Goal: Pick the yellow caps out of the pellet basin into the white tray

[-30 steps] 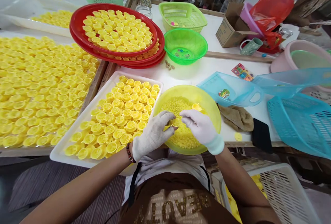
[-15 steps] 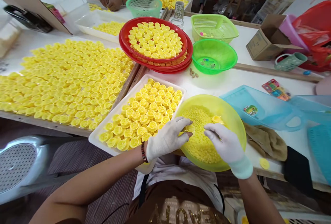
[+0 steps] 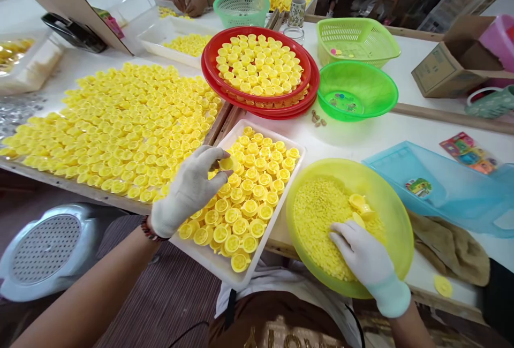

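Observation:
My left hand [image 3: 196,187], in a white glove, pinches a small round yellow plastic cup [image 3: 228,164] between thumb and fingers. It hovers over the left side of a white tray [image 3: 297,168] filled with rows of similar yellow cups [image 3: 249,207]. In a yellow-green bowl [image 3: 395,230] my gloved right hand [image 3: 363,254] reaches down to a heap of small yellow pellets [image 3: 317,225]. Its fingers are drawn together; what lies between the tips is hidden. Beside that hand, several loose yellow cups [image 3: 361,206] rest on the pellets.
Many yellow cups [image 3: 132,123] cover the table at left. Stacked red trays [image 3: 209,77] of cups stand behind the white tray, next to a green bowl [image 3: 357,91]. A blue bin [image 3: 425,182] lies at right. A co-worker's hands [image 3: 193,4] are across the table.
My left hand has moved left from the bowl to above the white tray, carrying a yellow cup. My right hand has lowered to the pellets. The view has shifted left.

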A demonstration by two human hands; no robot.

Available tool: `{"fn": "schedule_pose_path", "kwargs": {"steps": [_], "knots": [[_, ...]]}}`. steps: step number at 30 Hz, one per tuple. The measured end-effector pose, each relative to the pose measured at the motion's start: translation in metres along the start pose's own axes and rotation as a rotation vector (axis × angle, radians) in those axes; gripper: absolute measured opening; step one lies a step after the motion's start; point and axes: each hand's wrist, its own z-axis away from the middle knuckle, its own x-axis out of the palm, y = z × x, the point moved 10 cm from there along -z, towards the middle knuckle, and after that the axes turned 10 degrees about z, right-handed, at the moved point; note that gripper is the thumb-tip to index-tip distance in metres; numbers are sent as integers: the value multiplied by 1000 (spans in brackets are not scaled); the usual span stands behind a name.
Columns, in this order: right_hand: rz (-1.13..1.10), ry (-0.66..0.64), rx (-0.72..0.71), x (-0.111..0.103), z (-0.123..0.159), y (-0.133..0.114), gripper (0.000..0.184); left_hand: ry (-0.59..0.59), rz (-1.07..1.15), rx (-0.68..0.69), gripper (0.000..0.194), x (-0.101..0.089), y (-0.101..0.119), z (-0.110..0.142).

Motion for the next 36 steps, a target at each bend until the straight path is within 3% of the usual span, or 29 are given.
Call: {"fn": "schedule_pose_path", "kwargs": {"steps": [6, 10, 20, 28, 34, 36], "knots": [[-1, -13, 11, 2, 1, 1, 24, -284, -294, 123, 16, 61, 12, -1], [-3, -8, 14, 1, 1, 0, 24, -360, -457, 144, 18, 80, 9, -4], [11, -3, 17, -2, 0, -1, 24, -320, -212, 60, 13, 80, -7, -9], [2, -16, 27, 1, 1, 1, 24, -182, -151, 61, 21, 46, -9, -24], [1, 12, 18, -3, 0, -1, 23, -420, -357, 133, 11, 77, 6, -17], [0, 26, 9, -5, 0, -2, 23, -444, -392, 126, 12, 83, 6, -14]]}}
